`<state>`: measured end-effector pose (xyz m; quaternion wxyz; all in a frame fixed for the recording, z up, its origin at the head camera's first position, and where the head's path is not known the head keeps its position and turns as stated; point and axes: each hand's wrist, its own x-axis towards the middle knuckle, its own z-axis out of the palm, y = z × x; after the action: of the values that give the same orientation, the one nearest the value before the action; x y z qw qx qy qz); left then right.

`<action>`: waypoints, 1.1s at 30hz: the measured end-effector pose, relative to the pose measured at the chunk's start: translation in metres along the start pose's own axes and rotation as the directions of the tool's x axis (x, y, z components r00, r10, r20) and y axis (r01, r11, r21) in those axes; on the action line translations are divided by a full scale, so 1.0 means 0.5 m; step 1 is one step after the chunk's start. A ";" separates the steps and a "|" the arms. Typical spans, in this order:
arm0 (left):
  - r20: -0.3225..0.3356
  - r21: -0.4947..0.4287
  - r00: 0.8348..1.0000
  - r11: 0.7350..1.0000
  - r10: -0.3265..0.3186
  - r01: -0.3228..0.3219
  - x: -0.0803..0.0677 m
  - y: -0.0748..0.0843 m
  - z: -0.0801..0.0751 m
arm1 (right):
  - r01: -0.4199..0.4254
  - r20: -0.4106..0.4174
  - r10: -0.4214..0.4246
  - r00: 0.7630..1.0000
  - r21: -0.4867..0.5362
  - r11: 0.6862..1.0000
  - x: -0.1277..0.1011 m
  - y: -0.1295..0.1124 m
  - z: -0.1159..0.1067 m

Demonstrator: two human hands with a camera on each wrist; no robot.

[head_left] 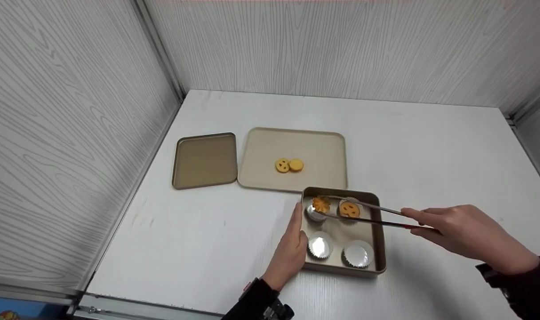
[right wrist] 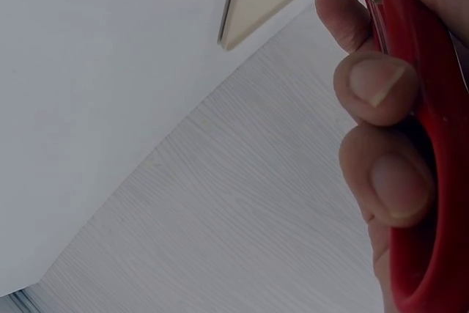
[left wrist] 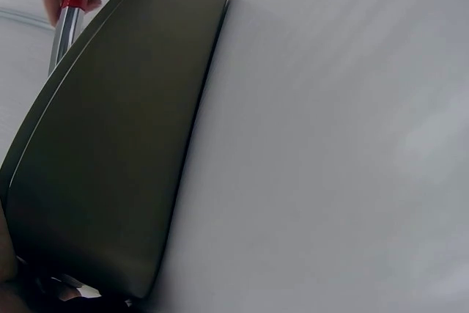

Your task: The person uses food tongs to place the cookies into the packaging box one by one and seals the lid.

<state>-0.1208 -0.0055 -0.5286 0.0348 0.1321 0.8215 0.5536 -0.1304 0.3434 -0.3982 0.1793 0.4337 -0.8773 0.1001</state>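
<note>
My right hand [head_left: 470, 231] grips metal tongs [head_left: 392, 223] by their red handle [right wrist: 432, 108]. The tongs' tips reach over a square baking tin [head_left: 380, 240], on either side of a flower-shaped orange cookie [head_left: 321, 204] at the far-left silver foil cup [head_left: 315, 215]. Beside it, a round cookie with cut-out holes [head_left: 350, 209] sits in the far-right cup, partly behind the tongs. The two near cups, left [head_left: 320, 245] and right [head_left: 358, 254], hold nothing. My left hand [head_left: 288, 253] rests along the tin's left wall, fingers straight.
Behind the tin lies a larger beige tray [head_left: 314, 146] bearing a holed round cookie [head_left: 282, 165] and a plain round one [head_left: 296, 165]. To its left is a shallow brown square tray or lid [head_left: 205, 161]. Wood-grained panels [head_left: 341, 49] bound the white table [head_left: 185, 240].
</note>
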 end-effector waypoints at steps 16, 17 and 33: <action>0.007 -0.012 1.000 1.000 -0.010 0.010 0.000 0.001 0.000 | -0.019 0.044 0.019 0.999 -0.017 1.000 0.008 -0.004 0.017; 0.007 -0.011 1.000 1.000 -0.010 0.010 0.000 0.001 0.000 | -0.024 0.050 0.025 0.998 -0.018 1.000 0.008 -0.004 0.018; 0.004 0.005 1.000 1.000 -0.007 0.007 0.001 0.001 0.001 | -0.053 0.080 0.055 0.995 -0.022 0.998 0.012 -0.003 0.022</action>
<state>-0.1211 -0.0050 -0.5283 0.0382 0.1303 0.8232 0.5512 -0.1352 0.3345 -0.4060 0.1451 0.4117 -0.8963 0.0785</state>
